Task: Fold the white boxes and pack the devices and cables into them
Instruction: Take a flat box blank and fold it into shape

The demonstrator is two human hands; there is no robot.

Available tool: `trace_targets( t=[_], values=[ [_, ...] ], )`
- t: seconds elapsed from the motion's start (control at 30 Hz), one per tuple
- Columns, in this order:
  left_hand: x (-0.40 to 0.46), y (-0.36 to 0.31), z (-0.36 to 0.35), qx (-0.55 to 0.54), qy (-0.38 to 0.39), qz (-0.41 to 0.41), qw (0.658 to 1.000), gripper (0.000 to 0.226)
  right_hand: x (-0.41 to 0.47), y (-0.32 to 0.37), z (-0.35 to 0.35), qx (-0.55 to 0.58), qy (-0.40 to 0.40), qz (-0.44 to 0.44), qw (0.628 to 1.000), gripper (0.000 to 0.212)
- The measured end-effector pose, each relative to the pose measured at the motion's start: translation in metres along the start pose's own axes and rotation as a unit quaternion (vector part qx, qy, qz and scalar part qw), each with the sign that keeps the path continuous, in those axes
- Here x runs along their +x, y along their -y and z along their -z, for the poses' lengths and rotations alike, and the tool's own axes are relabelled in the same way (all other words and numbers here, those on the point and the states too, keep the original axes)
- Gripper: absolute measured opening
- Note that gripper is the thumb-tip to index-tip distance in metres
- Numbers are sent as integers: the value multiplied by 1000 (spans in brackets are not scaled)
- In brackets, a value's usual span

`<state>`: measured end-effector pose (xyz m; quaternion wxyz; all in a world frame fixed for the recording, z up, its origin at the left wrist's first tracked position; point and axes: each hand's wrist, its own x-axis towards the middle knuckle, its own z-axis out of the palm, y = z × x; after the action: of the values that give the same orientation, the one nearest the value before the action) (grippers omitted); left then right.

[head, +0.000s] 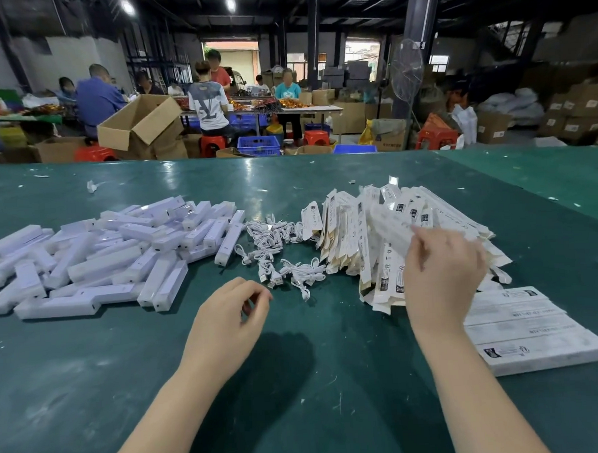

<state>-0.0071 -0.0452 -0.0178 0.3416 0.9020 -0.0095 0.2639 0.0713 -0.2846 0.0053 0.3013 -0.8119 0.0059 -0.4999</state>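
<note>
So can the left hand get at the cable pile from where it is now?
Probably yes. The left hand hovers loosely curled and holds nothing, just short of the cables, with only bare green table between them. The right hand is off at the flat boxes, out of the way.

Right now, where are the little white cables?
The cables lie mid-table, between the devices on the left and the flat boxes on the right, beyond the left hand.
</note>
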Motion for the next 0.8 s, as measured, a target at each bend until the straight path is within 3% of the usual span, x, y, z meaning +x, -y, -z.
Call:
trace_targets(
  t=[0.07,0.17,0.27,0.3,0.37,0.43,0.53,0.6,0.67,0.73,0.8],
  values=[
    [0,-4,1,-29,3,10,1000,16,2,3,3,131,-63,48,988,23],
    [0,-14,3,-176,58,76,980,6,-2,24,8,292,-19,-6,956,27],
    [-1,-21,3,-308,154,114,932,43,-14,46,13,385,48,-133,912,24],
    [-1,-23,3,-345,162,113,918,49,-17,50,12,425,93,-187,881,21],
    [-2,-24,2,-413,143,105,893,54,-21,60,11,501,237,-293,779,17],
    [-1,-23,2,-461,95,74,879,64,-27,69,10,505,390,-333,695,12],
    [3,-22,7,-547,5,78,834,62,-35,76,8,497,494,-332,632,15],
    [5,-21,8,-555,-56,111,822,53,-37,77,9,489,529,-309,621,25],
    [7,-19,8,-535,-98,136,828,37,-38,78,10,458,566,-254,637,27],
    [9,-18,9,-563,-113,165,802,26,-41,78,10,438,589,-207,646,24],
    [11,-17,11,-594,-108,200,772,35,-43,78,10,444,596,-186,642,17]
  ],
)
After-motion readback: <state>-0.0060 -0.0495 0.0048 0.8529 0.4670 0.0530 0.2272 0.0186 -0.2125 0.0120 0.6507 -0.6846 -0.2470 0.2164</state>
